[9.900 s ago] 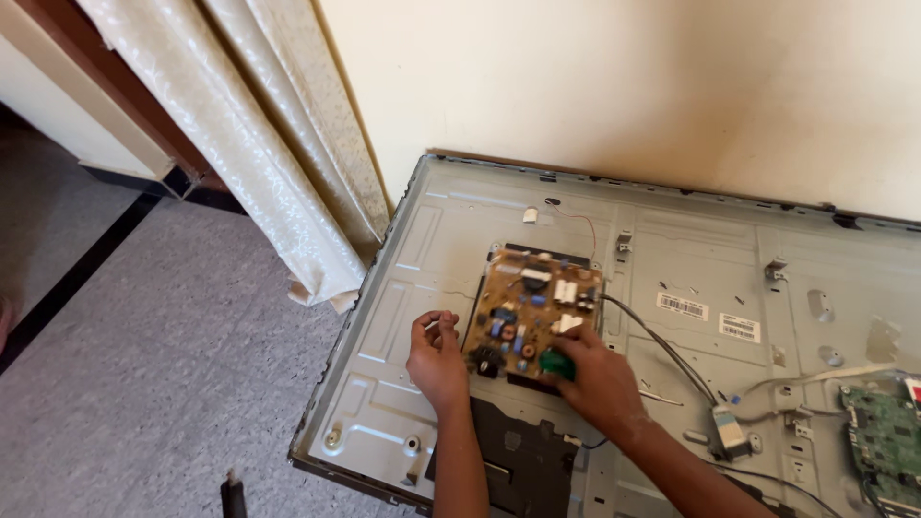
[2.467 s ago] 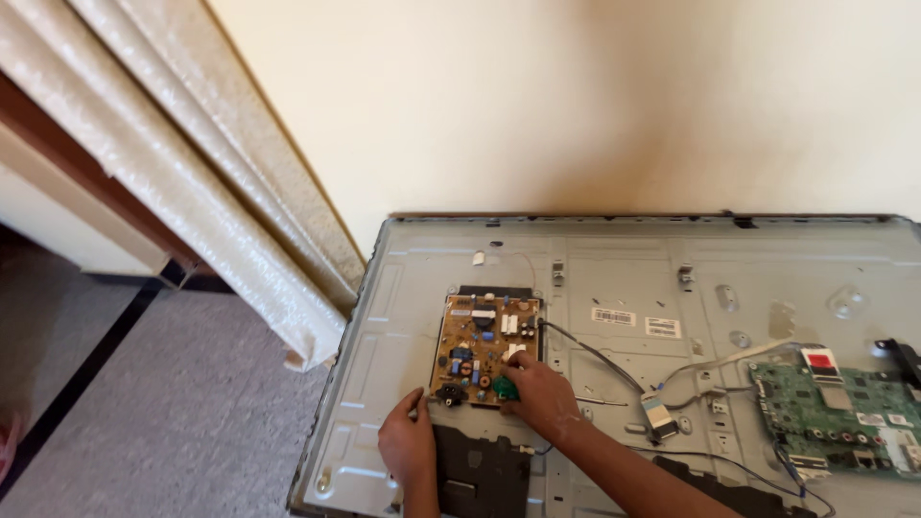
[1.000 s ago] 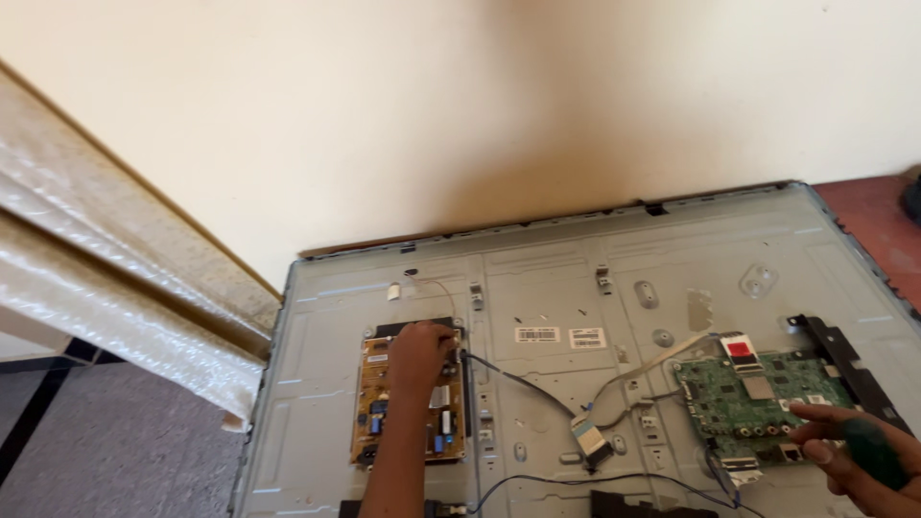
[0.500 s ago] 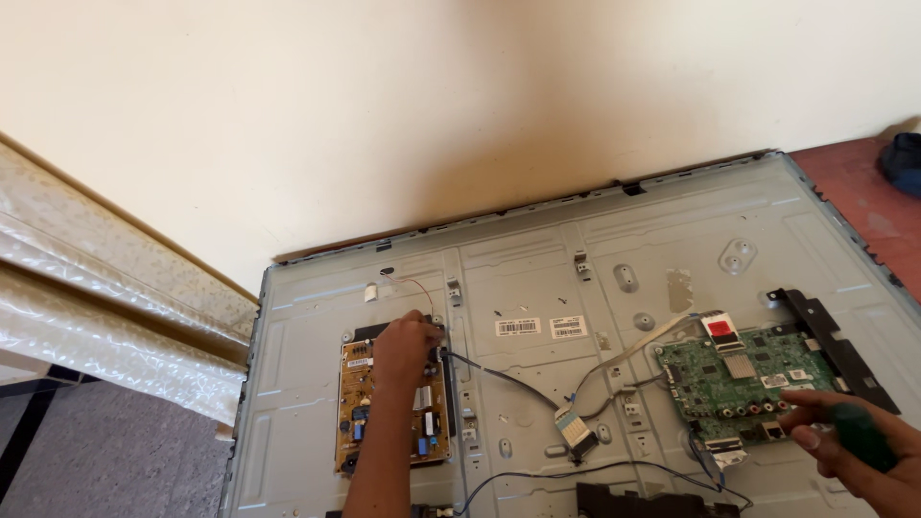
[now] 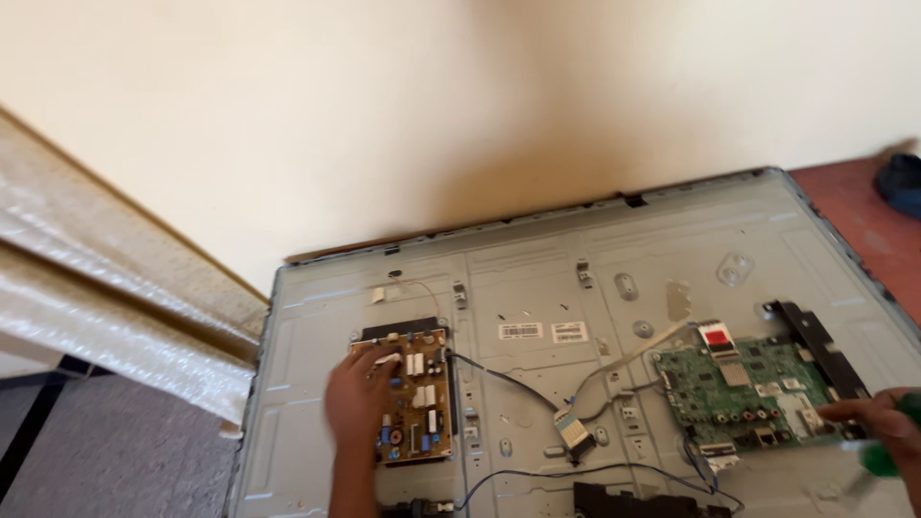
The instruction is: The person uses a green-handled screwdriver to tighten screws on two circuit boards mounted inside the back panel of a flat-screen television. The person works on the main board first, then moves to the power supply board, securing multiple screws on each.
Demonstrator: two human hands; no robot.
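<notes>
A flat-screen set lies face down, its grey metal back panel exposed. My left hand rests on the left edge of a brown power circuit board at the panel's left. My right hand is at the right edge of the frame, gripping a green-handled screwdriver beside a green main circuit board. Most of the tool's shaft is hidden by my fingers and the frame edge.
Thin black and white cables run between the boards to a flat connector. A black bracket flanks the green board. A cream wall rises behind, pale curtains hang at left, and a red floor with a dark object lies at right.
My left hand slid down from the brown board's top to its left edge. My right hand with the screwdriver stays by the green board. The view shifted slightly left.
</notes>
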